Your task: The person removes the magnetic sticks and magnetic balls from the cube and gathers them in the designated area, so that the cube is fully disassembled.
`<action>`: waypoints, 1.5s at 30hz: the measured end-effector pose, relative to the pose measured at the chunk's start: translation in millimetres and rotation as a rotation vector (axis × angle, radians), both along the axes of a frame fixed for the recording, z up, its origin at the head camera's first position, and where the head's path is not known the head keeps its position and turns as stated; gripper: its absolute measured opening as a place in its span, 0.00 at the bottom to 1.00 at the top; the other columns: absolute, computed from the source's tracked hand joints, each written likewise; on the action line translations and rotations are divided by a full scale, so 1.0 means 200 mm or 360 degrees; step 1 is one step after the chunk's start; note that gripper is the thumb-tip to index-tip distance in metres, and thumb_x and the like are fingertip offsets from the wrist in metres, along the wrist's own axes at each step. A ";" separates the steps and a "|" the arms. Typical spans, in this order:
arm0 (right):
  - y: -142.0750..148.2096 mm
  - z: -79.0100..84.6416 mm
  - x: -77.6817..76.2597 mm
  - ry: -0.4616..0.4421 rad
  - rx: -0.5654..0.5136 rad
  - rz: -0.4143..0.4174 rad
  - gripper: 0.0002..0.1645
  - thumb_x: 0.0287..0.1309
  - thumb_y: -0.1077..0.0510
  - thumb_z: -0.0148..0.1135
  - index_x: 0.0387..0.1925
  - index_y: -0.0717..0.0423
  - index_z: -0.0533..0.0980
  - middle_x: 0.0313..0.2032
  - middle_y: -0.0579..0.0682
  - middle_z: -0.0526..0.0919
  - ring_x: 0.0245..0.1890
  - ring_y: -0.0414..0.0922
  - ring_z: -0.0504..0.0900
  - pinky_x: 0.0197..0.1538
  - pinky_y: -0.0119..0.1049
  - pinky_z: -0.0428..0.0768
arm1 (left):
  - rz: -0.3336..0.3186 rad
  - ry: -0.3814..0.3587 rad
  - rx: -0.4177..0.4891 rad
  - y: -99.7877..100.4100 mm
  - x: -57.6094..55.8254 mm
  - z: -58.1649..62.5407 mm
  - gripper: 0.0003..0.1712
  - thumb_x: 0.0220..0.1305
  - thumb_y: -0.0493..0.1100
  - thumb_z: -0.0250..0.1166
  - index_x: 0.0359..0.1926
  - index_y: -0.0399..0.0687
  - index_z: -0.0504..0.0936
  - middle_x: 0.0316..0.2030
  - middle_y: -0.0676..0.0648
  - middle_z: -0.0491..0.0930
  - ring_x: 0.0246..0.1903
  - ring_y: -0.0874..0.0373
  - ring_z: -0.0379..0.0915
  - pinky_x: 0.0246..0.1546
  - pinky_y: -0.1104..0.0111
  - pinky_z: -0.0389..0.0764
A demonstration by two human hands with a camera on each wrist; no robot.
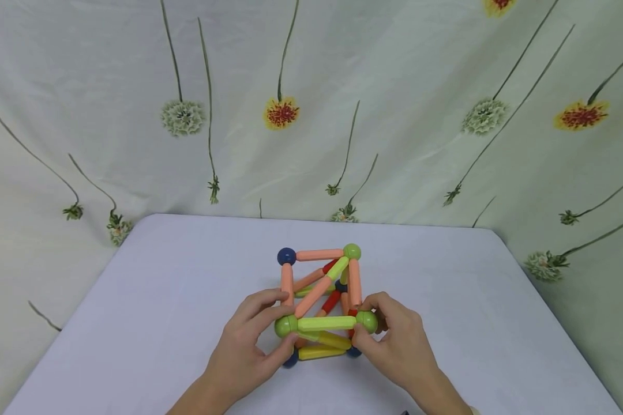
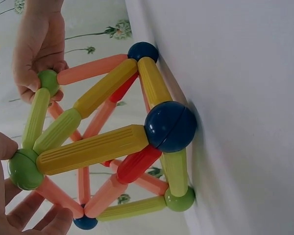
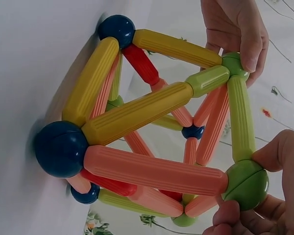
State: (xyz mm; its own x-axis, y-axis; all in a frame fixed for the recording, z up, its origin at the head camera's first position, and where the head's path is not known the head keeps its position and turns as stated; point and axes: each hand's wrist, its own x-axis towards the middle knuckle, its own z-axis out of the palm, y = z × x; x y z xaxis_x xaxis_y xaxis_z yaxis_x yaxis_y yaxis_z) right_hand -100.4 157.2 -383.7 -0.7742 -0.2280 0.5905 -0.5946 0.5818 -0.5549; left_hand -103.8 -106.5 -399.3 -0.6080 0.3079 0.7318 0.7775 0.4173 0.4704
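A cube-like frame of magnetic building sticks and balls stands on the table, its edges braced by diagonals. My left hand [image 1: 244, 340] pinches the near left upper green ball [image 1: 286, 326] between thumb and fingers. On the other side, my right hand [image 1: 400, 337] grips the near right upper green ball [image 1: 367, 321]. A lime stick [image 1: 326, 323] joins these two balls. Dark blue balls, one of them a lower corner ball [image 3: 61, 149], rest on the tabletop. A salmon stick [image 3: 154, 169] and a yellow stick [image 2: 93, 148] run up to the held balls.
The white-covered table [image 1: 161, 300] extends around the frame. A pale curtain [image 1: 394, 75] printed with flowers hangs behind it. At the bottom edge of the head view, the tip of a small dark thing [image 1: 405, 412] shows near the right forearm.
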 end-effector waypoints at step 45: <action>0.18 0.07 0.01 -0.0502 0.0173 -0.0133 0.18 0.46 0.65 0.71 0.36 0.44 0.75 0.26 0.39 0.75 0.19 0.37 0.73 0.22 0.30 0.75 | 0.0021 0.0041 -0.0019 0.00 -0.01 -0.01 0.21 0.56 0.45 0.73 0.51 0.47 0.82 0.54 0.45 0.75 0.53 0.50 0.72 0.56 0.76 0.69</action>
State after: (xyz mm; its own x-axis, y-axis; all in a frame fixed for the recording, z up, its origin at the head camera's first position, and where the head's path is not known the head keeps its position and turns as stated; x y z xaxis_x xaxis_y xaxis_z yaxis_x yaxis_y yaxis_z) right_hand -98.8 193.1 -369.7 -0.9335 -0.2046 0.2946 -0.3513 0.6870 -0.6361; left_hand -105.6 -106.2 -400.3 -0.5929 0.3087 0.7437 0.7838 0.4329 0.4452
